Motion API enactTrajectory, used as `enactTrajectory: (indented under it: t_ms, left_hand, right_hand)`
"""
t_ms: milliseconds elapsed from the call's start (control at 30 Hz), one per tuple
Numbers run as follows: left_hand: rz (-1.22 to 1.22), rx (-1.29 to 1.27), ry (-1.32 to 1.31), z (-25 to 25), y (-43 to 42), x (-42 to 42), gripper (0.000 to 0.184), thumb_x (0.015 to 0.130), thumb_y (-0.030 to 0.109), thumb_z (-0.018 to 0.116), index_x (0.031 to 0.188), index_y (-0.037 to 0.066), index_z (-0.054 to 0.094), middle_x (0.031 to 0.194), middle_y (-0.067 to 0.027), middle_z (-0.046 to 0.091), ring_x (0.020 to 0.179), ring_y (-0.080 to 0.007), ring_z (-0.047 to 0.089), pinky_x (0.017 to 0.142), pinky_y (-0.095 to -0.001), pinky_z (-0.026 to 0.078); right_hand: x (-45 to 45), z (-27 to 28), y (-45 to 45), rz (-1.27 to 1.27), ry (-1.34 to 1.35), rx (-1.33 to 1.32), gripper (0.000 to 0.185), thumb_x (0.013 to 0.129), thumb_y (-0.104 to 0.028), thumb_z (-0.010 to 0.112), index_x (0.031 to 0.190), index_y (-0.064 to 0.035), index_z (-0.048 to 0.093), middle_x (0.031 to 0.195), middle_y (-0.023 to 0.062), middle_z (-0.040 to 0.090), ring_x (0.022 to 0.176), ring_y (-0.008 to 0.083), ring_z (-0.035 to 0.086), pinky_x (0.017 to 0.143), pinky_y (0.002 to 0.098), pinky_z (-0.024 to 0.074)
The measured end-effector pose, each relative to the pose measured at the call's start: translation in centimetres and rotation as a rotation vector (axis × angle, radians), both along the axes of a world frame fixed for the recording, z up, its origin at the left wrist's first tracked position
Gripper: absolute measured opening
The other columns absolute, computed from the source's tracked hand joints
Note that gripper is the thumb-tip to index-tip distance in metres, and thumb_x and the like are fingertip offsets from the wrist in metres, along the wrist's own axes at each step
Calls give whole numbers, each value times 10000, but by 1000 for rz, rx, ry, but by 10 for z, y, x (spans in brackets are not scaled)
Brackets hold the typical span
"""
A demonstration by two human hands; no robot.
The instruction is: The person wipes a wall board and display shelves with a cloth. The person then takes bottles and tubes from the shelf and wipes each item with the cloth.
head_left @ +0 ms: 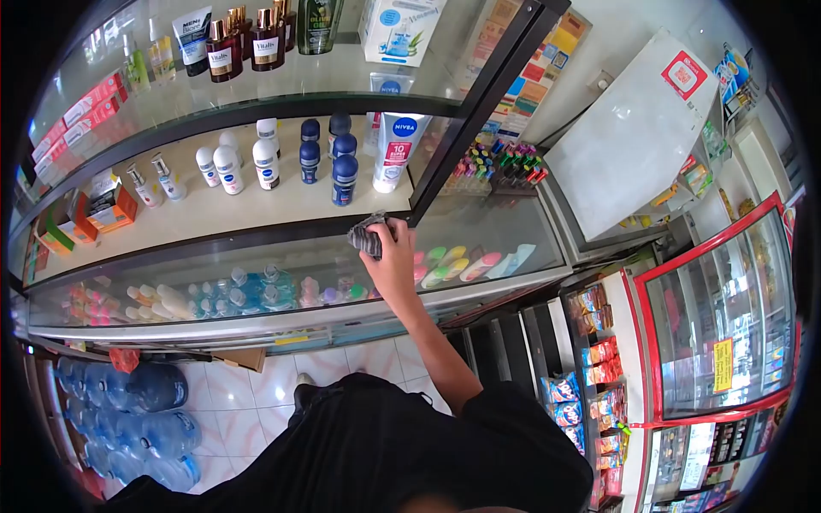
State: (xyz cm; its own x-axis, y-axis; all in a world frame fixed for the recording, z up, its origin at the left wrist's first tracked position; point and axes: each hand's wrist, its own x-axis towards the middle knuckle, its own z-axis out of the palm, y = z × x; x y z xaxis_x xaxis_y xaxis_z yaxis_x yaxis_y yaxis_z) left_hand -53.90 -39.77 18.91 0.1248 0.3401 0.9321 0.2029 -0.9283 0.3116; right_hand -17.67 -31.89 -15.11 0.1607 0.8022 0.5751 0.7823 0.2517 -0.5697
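The person wears a black top (368, 436), and the right arm reaches out from its short sleeve. The right hand (392, 250) has its fingers bent around a crumpled grey cloth (364, 237) with stripes. The fingers grip the cloth at the dark bar (282, 239) along the front of a shop shelf. The left hand is out of view, so I cannot tell how its fingers are.

Just past the right hand, a white tube (395, 158) with a blue top part stands on the shelf (291, 201). Next to it are dark blue bottles (344, 181), and then white bottles (228, 171) with round tops. Orange boxes (113, 208) stand at the far left end. Under the bar, teal bottles (278, 291) stand behind glass. Higher up, a glass shelf (162, 115) holds dark red bottles (267, 51) with gold caps and a white box (402, 32).

Big blue water jugs (145, 385) lie in a pile on the tiled floor (239, 393). Over on the right, snack bags (564, 389) sit in a rack beside a cabinet (647, 342) with a red frame and glass doors.
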Motion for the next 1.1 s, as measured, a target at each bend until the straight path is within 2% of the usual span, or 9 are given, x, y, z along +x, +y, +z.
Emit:
enactTrajectory:
  t_ms: [433,800,933,1100]
  left_hand:
    - [-22,-14,161,34,6,3,193,741,174,625,877,40,651,814,-95,613,768,-180,602,703,-303,449]
    - [126,37,264,70,-31,-11,192,736,170,626,870,36,653,806,-98,615,760,-180,603,694,-301,450]
    - [147,52,281,77,-35,-12,191,734,168,626,868,34,654,804,-99,615,757,-180,604,691,-301,450]
    - [176,60,294,81,-42,-14,191,732,166,626,864,32,655,800,-101,616,754,-181,604,687,-300,451]
  right_hand:
    - [1,0,-1,-4,-14,4,506,675,-8,824,1121,-106,604,1201,132,523,1076,397,498,914,495,455]
    - [1,-5,1,-10,-3,46,525,654,-5,830,1113,-121,603,1204,132,539,1070,406,502,921,501,444]
    - [-2,0,-2,-35,2,39,482,663,4,821,1093,-104,632,1175,123,555,1071,384,514,914,475,456]
    - [0,-5,0,-23,-2,33,511,662,-6,831,1109,-123,612,1208,118,540,1064,393,499,912,488,453]
